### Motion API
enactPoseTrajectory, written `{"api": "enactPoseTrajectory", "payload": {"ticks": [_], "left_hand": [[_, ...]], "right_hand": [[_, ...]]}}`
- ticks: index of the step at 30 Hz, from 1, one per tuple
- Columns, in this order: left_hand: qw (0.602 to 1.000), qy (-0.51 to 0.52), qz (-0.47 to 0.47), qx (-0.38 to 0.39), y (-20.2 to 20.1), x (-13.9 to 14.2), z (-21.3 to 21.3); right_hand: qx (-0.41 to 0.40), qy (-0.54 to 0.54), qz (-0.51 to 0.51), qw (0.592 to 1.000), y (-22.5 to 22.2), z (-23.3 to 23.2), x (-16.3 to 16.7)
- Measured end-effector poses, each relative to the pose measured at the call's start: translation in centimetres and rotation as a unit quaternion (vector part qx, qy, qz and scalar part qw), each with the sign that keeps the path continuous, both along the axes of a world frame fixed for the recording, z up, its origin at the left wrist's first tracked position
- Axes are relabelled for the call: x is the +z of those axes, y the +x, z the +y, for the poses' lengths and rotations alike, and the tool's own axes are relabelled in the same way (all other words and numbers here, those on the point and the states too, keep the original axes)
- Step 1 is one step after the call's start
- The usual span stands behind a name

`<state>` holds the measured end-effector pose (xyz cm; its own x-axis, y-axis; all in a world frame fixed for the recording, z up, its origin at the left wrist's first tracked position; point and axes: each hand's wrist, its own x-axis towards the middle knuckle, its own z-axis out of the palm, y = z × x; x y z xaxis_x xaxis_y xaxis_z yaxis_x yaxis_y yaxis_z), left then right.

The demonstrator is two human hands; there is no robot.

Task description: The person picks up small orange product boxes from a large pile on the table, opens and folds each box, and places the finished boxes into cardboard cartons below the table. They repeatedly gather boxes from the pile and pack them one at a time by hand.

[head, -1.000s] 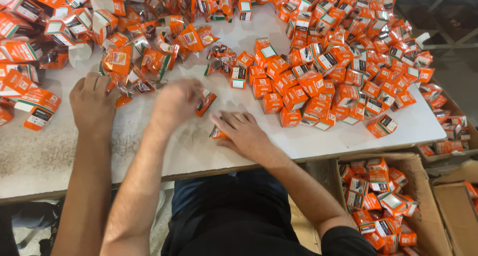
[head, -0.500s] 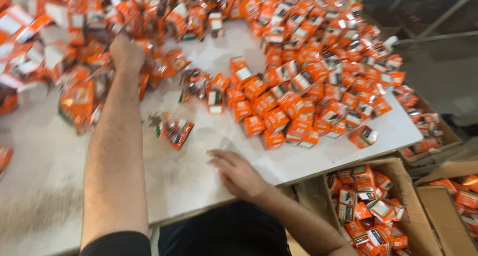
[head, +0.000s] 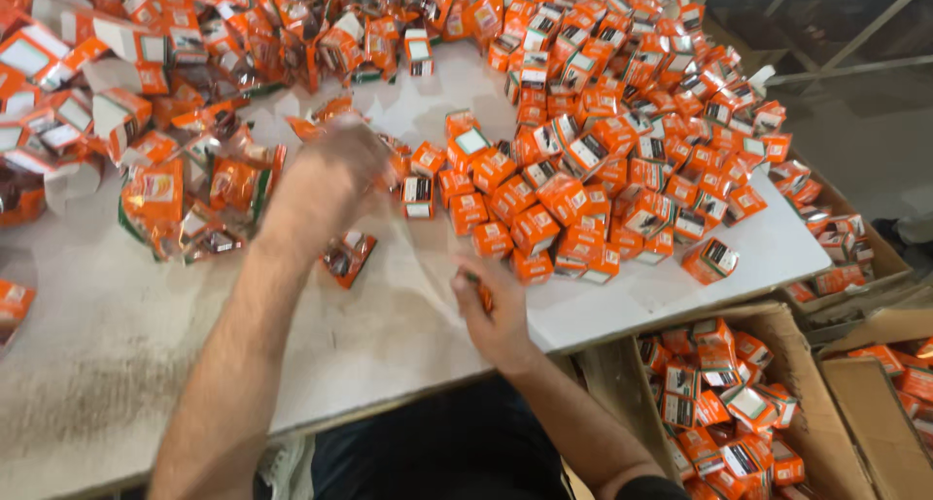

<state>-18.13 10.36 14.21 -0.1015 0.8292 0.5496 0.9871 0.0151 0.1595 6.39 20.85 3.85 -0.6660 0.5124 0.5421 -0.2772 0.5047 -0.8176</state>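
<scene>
Right now my left hand [head: 326,174] is out over the tabletop [head: 126,335], blurred, so I cannot tell whether it is wide or closed; it sits by the loose foil sachets [head: 199,194], with one sachet [head: 348,257] lying just below it. My right hand [head: 496,310] rests near the edge, curled around something small and orange [head: 482,294]. I judge this as the gathering step; next calls for a clean pinch. The cardboard carton [head: 807,364] beside me holds filled orange boxes [head: 724,413].
</scene>
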Motion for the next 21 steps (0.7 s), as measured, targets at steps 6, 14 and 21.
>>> {"api": "enactPoseTrajectory", "payload": {"ticks": [6,14,21], "left_hand": [[0.996,-0.031,-0.037,-0.075,14.5,-1.6,-8.2],[0.996,0.048,-0.014,0.072,16.9,-6.0,-11.3],[0.965,0.193,-0.096,0.148,18.6,-9.6,-10.8]], "right_hand": [[0.052,0.174,-0.018,0.983,0.3,-0.8,2.6],[0.027,0.218,-0.099,0.970,1.2,-2.7,1.4],[0.030,0.164,-0.228,0.959,0.7,-2.8,0.5]]}}
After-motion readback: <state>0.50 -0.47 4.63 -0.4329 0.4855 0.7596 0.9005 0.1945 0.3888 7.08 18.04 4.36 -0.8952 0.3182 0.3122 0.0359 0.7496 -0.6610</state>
